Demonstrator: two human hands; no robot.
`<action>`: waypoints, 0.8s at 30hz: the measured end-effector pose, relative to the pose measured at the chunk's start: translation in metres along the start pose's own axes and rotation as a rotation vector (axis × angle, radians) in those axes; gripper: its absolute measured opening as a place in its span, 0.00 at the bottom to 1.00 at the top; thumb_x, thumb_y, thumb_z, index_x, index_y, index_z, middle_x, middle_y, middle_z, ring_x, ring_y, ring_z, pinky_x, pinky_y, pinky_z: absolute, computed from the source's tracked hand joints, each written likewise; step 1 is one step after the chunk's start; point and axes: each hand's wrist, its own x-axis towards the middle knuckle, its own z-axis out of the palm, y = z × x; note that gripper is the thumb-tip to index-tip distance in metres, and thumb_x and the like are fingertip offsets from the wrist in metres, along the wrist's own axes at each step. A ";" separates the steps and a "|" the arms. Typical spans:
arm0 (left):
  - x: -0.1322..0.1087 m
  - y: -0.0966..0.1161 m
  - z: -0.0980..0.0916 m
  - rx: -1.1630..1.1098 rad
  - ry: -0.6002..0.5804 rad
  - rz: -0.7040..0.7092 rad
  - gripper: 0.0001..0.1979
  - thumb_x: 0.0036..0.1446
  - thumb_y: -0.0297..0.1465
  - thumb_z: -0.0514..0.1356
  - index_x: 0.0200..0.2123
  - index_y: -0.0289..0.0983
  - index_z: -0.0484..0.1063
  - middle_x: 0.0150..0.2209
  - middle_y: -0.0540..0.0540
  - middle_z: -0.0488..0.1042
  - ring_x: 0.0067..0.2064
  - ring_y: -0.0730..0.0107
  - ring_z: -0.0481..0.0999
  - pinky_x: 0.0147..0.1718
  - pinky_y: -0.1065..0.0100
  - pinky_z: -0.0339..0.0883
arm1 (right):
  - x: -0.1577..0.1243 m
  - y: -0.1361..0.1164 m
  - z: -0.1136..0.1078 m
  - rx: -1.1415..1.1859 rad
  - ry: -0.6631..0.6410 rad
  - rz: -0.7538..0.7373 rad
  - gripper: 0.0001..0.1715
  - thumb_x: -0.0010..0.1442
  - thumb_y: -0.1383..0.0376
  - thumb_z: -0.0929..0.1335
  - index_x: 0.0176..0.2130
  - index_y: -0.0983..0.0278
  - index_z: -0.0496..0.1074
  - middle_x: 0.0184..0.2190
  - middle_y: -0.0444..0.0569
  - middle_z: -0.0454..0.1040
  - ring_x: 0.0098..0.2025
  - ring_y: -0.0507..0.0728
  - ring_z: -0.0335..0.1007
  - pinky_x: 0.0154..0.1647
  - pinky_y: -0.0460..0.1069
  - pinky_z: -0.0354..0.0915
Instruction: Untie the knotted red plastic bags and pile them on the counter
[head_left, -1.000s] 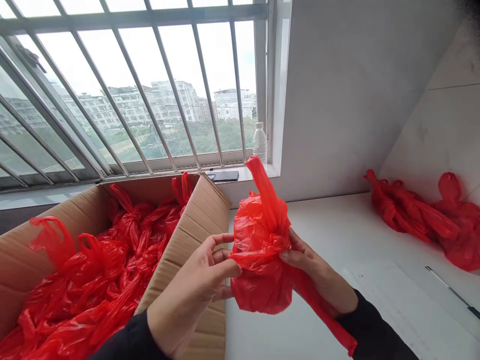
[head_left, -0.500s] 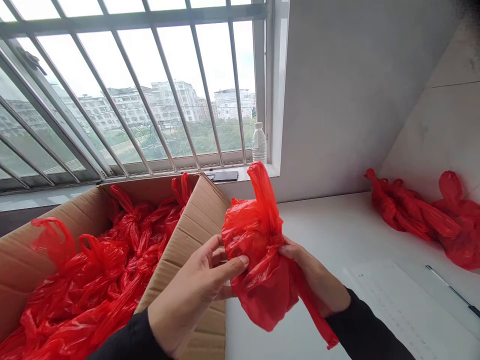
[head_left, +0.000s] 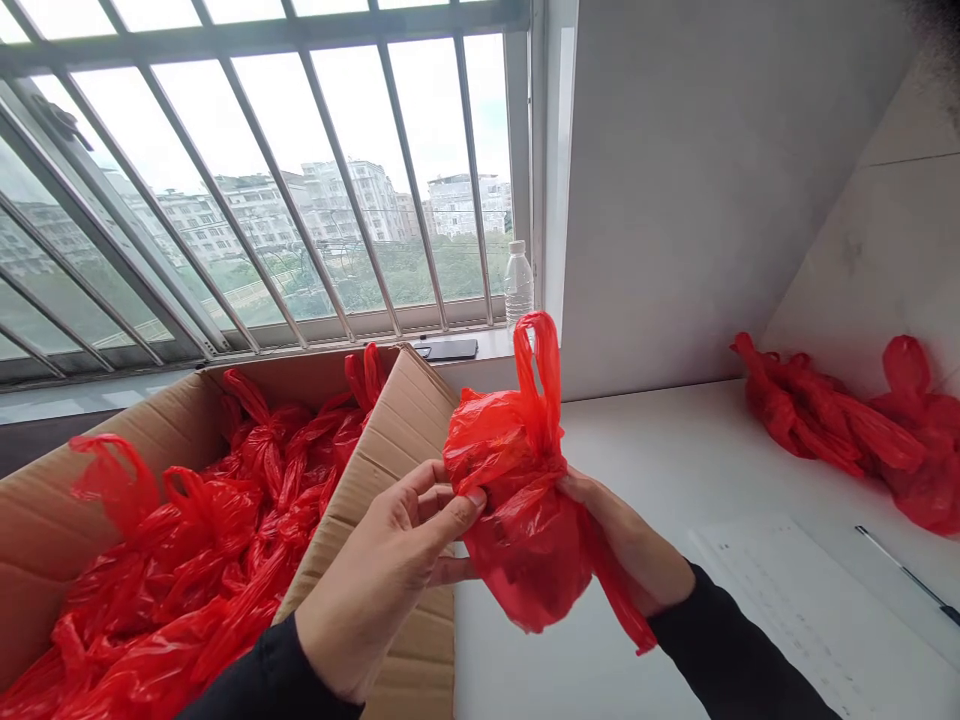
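Note:
A knotted red plastic bag (head_left: 525, 520) is held up in front of me, its handle loop standing upright and one loose strip hanging down on the right. My left hand (head_left: 412, 540) grips the bag's left side between thumb and fingers. At its right side, close to the knot, my right hand (head_left: 615, 530) pinches the plastic; most of those fingers are hidden behind the bag. Something dark shows faintly through the film, but I cannot make out what it is. Left of my hands stands a cardboard box (head_left: 382, 450) filled with several similar red bags (head_left: 210, 530).
More red bags (head_left: 832, 410) lie on the white table (head_left: 637, 425) against the wall at right. A sheet of paper (head_left: 802, 610) and a pen (head_left: 904, 570) are in front of them. A clear bottle (head_left: 518, 280) and a phone-like dark slab (head_left: 450, 349) rest on the barred window's sill.
The bag has turned and tilted slightly in my hands, so its handle loop now shows open and its lower end sits a little higher. Both hands keep their hold.

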 end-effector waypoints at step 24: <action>0.003 -0.004 0.005 0.135 -0.087 -0.099 0.22 0.50 0.44 0.66 0.45 0.37 0.72 0.41 0.43 0.77 0.43 0.57 0.75 0.41 0.63 0.68 | -0.017 0.011 0.020 -0.409 0.105 -0.210 0.20 0.65 0.59 0.67 0.57 0.55 0.67 0.52 0.48 0.73 0.51 0.60 0.69 0.53 0.53 0.66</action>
